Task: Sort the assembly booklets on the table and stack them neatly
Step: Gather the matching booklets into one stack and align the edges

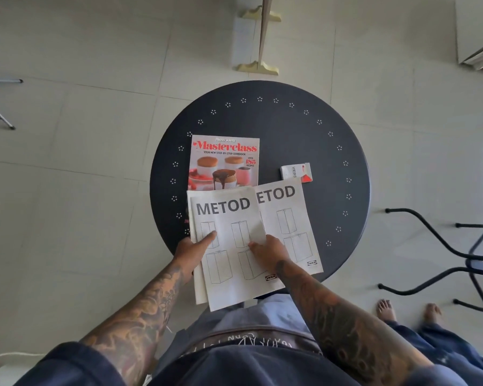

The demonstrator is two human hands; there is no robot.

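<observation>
Our left hand (191,250) gripped the near booklet (232,246) at its left edge, thumb flat on the cover and the other fingers hidden beneath the paper. Our right hand (268,250) lay on the same cover, fingertips pressing on its right side; we could not tell whether it pinched the page or only rested there. Under that booklet, a sliver of another sheet showed just left of our left hand. Just right of our right hand lay a second booklet (290,224), partly under the first, marked with the same title. Both overhung the near rim of the round table (290,129). Beyond our left hand lay a cookbook (225,162), its near edge tucked under the booklets. Beyond our right hand sat a small box (296,171), touching the second booklet's far corner; what it held we could not see.
</observation>
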